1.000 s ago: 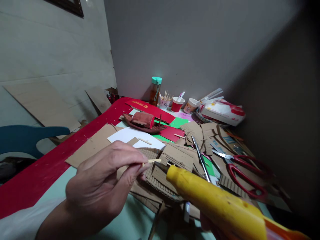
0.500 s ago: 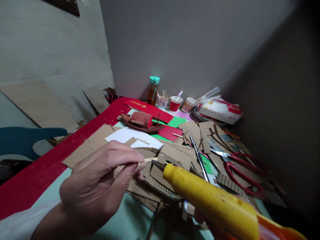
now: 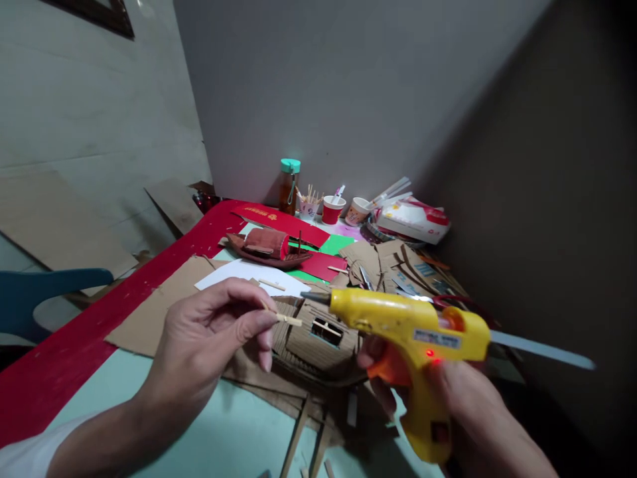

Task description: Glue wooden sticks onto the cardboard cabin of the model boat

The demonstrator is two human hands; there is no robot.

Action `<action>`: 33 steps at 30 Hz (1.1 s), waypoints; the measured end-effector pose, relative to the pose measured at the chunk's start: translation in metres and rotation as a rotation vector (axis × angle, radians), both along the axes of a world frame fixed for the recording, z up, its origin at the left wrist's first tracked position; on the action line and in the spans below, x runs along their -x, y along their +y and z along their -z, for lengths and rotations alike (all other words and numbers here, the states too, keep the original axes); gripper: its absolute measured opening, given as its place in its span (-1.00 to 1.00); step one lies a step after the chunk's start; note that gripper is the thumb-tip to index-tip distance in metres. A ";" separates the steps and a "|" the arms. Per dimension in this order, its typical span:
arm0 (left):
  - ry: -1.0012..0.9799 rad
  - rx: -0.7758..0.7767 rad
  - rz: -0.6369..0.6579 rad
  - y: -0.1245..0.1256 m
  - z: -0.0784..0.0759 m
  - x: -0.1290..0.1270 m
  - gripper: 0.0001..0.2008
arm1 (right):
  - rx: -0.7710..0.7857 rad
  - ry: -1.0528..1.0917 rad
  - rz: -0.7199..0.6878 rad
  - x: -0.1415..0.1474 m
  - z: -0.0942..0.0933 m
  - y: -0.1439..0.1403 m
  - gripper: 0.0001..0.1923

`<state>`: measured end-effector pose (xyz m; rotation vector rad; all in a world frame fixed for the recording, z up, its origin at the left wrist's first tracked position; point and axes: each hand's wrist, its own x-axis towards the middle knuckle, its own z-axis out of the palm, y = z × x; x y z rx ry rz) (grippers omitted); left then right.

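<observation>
Between thumb and fingers, my left hand (image 3: pixel 213 332) pinches a short thin wooden stick (image 3: pixel 289 320) that points right. My right hand (image 3: pixel 448 392) is wrapped round the handle of a yellow hot glue gun (image 3: pixel 403 315), a red light glowing on its side and a clear glue stick (image 3: pixel 542 348) poking out of its back. The dark nozzle hangs just above and right of the wooden stick, apart from it. Below both hands lies a cardboard boat model (image 3: pixel 318 342) with a cut-out window in its cabin. Its lower side is partly hidden by the glue gun and my hands.
A reddish-brown model boat (image 3: pixel 267 249) stands behind, beside white paper (image 3: pixel 233 273) and cardboard scraps (image 3: pixel 365 260). Along the wall are a bottle (image 3: pixel 289 186), several paper cups (image 3: pixel 333 210) and a tissue pack (image 3: pixel 413 219). Scissors lie partly hidden behind the glue gun. Cardboard strips (image 3: pixel 297 435) lie in front.
The glue gun has swung from pointing up-left to nearly level, and its nozzle has come off the wooden stick. The view has shifted, and more of the cardboard boat's window shows.
</observation>
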<state>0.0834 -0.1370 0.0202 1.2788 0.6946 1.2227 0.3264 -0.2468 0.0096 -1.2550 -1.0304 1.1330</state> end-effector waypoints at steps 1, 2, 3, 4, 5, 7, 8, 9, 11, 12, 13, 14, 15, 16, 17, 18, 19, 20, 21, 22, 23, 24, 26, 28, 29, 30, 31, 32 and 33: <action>-0.015 0.035 0.029 0.001 0.000 0.000 -0.92 | 0.018 0.092 0.001 0.004 -0.001 0.002 -0.67; -0.027 0.064 0.050 0.001 -0.001 -0.001 -0.92 | 0.035 0.186 0.006 0.007 -0.004 0.005 -0.65; -0.036 0.087 0.071 0.002 -0.001 -0.002 -0.92 | 0.050 0.270 0.014 0.009 -0.007 0.008 -0.65; -0.040 0.103 0.085 0.002 -0.002 -0.002 -0.92 | 0.060 0.340 0.033 0.011 -0.010 0.011 -0.65; -0.037 0.112 0.090 0.003 -0.003 -0.003 -0.92 | 0.063 0.395 0.048 0.010 -0.012 0.014 -0.66; -0.023 0.112 0.077 0.003 -0.003 -0.004 -0.92 | 0.041 0.460 0.065 0.005 -0.015 0.017 -0.66; -0.006 0.108 0.067 0.004 -0.003 -0.003 -0.92 | 0.022 0.480 0.075 0.001 -0.016 0.019 -0.66; 0.014 0.101 0.059 0.004 -0.003 -0.003 -0.92 | 0.005 0.498 0.099 -0.003 -0.016 0.020 -0.65; 0.060 0.093 0.046 0.005 -0.001 0.000 -0.92 | -0.016 0.533 0.181 -0.011 -0.017 0.023 -0.63; 0.080 0.091 0.037 0.005 0.000 0.001 -0.93 | -0.022 0.541 0.239 -0.015 -0.017 0.024 -0.61; 0.099 0.088 0.021 0.006 0.002 0.002 -0.94 | -0.030 0.540 0.296 -0.018 -0.017 0.026 -0.58; 0.114 0.083 -0.002 0.007 0.003 0.004 -0.93 | -0.041 0.528 0.348 -0.021 -0.017 0.027 -0.56; 0.123 0.074 -0.029 0.008 0.004 0.006 -0.92 | -0.056 0.502 0.390 -0.024 -0.015 0.028 -0.55; 0.133 0.066 -0.053 0.009 0.005 0.007 -0.89 | -0.061 0.469 0.421 -0.027 -0.013 0.029 -0.55; 0.139 0.056 -0.065 0.010 0.006 0.008 -0.87 | -0.054 0.433 0.441 -0.029 -0.010 0.029 -0.59; 0.145 0.053 -0.069 0.011 0.007 0.009 -0.85 | -0.035 0.400 0.448 -0.031 -0.006 0.030 -0.64; 0.155 0.055 -0.061 0.011 0.008 0.010 -0.84 | -0.007 0.372 0.445 -0.033 -0.001 0.030 -0.71; 0.164 0.058 -0.049 0.011 0.010 0.010 -0.83 | 0.024 0.349 0.434 -0.033 0.005 0.031 -0.78; 0.174 0.063 -0.033 0.010 0.010 0.010 -0.82 | 0.053 0.330 0.420 -0.033 0.011 0.031 -0.85; 0.184 0.067 -0.017 0.009 0.011 0.010 -0.82 | 0.079 0.317 0.404 -0.033 0.016 0.032 -0.88; 0.196 0.072 0.002 0.007 0.011 0.009 -0.82 | 0.100 0.306 0.391 -0.032 0.021 0.033 -0.87; 0.208 0.073 0.020 0.005 0.010 0.008 -0.83 | 0.118 0.297 0.380 -0.032 0.026 0.034 -0.85; 0.221 0.057 0.054 0.001 0.007 0.005 -0.84 | 0.150 0.281 0.368 -0.032 0.032 0.035 -0.78; 0.229 0.047 0.077 -0.001 0.004 0.002 -0.84 | 0.180 0.260 0.369 -0.035 0.036 0.037 -0.72; 0.224 0.050 0.089 -0.002 0.003 0.001 -0.84 | 0.196 0.244 0.371 -0.036 0.037 0.037 -0.70; 0.214 0.059 0.102 -0.002 0.002 0.001 -0.85 | 0.212 0.224 0.372 -0.038 0.037 0.037 -0.68; 0.202 0.075 0.118 -0.003 0.001 0.000 -0.86 | 0.230 0.201 0.370 -0.040 0.036 0.037 -0.66; 0.188 0.093 0.136 -0.003 0.001 0.000 -0.88 | 0.247 0.172 0.364 -0.041 0.035 0.036 -0.66; 0.167 0.107 0.156 -0.004 0.001 -0.001 -0.90 | 0.262 0.139 0.356 -0.043 0.034 0.036 -0.66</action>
